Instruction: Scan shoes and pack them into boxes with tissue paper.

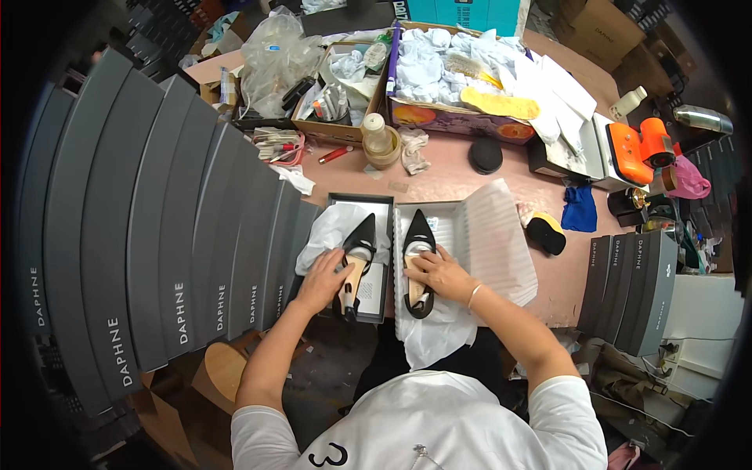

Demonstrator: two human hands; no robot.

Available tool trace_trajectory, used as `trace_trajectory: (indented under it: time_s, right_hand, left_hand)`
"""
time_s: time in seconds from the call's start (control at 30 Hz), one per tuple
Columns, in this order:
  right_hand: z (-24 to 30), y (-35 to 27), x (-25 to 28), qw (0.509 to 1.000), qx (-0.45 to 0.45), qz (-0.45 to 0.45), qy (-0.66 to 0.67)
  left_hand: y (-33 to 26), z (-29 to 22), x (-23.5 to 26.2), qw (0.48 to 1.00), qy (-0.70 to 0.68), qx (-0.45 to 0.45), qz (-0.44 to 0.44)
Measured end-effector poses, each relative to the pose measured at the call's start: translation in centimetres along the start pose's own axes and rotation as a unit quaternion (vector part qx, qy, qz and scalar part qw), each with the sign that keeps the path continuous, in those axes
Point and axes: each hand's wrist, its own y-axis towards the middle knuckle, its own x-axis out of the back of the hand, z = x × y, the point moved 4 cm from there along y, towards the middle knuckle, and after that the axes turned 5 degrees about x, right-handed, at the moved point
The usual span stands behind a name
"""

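Ahead of you, a purple-sided carton [457, 124] brims with crumpled white wads [423, 72], a yellow sole-shaped piece [501, 103] on top. Left of it, you have a white-capped bottle [375, 135] near a red pen-like stick [335, 155]; rightward, a blue cloth [579, 209] and an orange device [629, 154] (a silvery flask [703, 119] sits beyond).

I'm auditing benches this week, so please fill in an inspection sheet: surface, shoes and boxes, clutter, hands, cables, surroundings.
Surface: pink tabletop, partly covered.
Job's things: left black pointed-toe shoe and right black pointed-toe shoe, over two open box parts; white wrapping sheet spread to the right.
Clutter: red pen, white-capped bottle, blue cloth, purple carton of crumpled paper.
Hands: left hand and right hand each touch one shoe; grip unclear.
Cables: thin white cable, lower right.
Surroundings: gray shoeboxes stacked left, more right.
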Motion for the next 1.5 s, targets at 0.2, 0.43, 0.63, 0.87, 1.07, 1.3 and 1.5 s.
trace_trajectory:
  time_s: [0.2,0.43,0.63,0.87,1.07,1.3,1.5]
  right_hand:
    - [-0.7,-0.2,-0.3,0.994,0.001,-0.057,0.09]
    - [-4.0,-3.2,6.7,0.892,-0.147,-0.248,0.347]
    - [2.7,-6.3,20.1,0.812,-0.153,-0.325,0.461]
    - [10.0,-5.7,10.0,0.52,-0.101,-0.218,0.819]
    - [10.8,-6.3,7.5,0.43,-0.086,-0.202,0.876]
    - [10.3,-6.0,10.1,0.384,-0.107,-0.226,0.889]
    - [5.2,-10.9,12.0,0.558,-0.226,-0.282,0.747]
  left_hand:
    - [2.5,-3.5,-4.8,0.985,0.131,-0.109,-0.003]
    - [3.3,-4.3,6.2,0.986,-0.008,-0.036,-0.163]
    - [2.8,-8.7,15.2,0.904,-0.409,0.093,-0.081]
    - [-1.8,-14.7,10.8,0.596,-0.774,0.159,0.144]
    - [-2.5,-15.4,9.5,0.56,-0.784,0.209,0.168]
    - [-1.2,-15.1,9.2,0.57,-0.776,0.216,0.162]
    - [0.6,-15.6,9.0,0.555,-0.788,0.224,0.144]
